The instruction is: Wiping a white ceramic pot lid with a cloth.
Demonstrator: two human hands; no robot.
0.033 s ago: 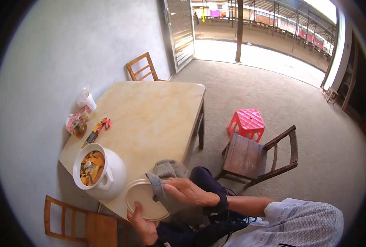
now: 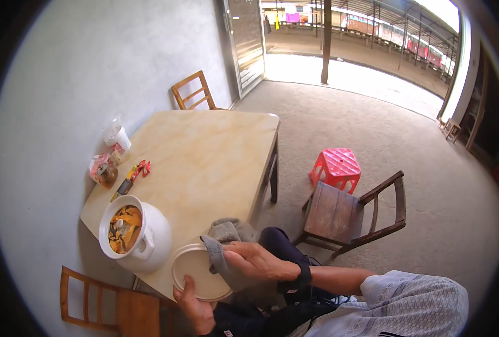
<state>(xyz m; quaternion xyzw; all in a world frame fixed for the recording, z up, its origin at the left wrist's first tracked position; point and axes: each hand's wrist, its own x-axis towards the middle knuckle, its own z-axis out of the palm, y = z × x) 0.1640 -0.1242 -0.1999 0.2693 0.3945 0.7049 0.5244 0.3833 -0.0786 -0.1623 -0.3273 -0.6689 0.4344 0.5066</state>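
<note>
A round cream-coloured lid (image 2: 196, 274) is held by its near rim in my left hand (image 2: 194, 308), the thumb on its face and the fingers underneath. My right hand (image 2: 261, 262) grips a grey cloth (image 2: 239, 274), which lies against the right side of the lid; more of the cloth bunches up behind on the table edge. To the left of the lid stands a white two-toned-looking pot (image 2: 158, 230) with a side handle, uncovered. Orange-yellow and dark pieces (image 2: 127, 227) show inside it, with something pale in the middle.
The pot stands on a marbled cream table (image 2: 216, 151). Along the wall side are a white cup (image 2: 117, 137), a brown jar (image 2: 107, 176) and red wrappers (image 2: 144, 167). A wooden chair (image 2: 334, 213) and a pink plastic stool (image 2: 339, 163) stand to the right; another chair (image 2: 137, 312) is near left.
</note>
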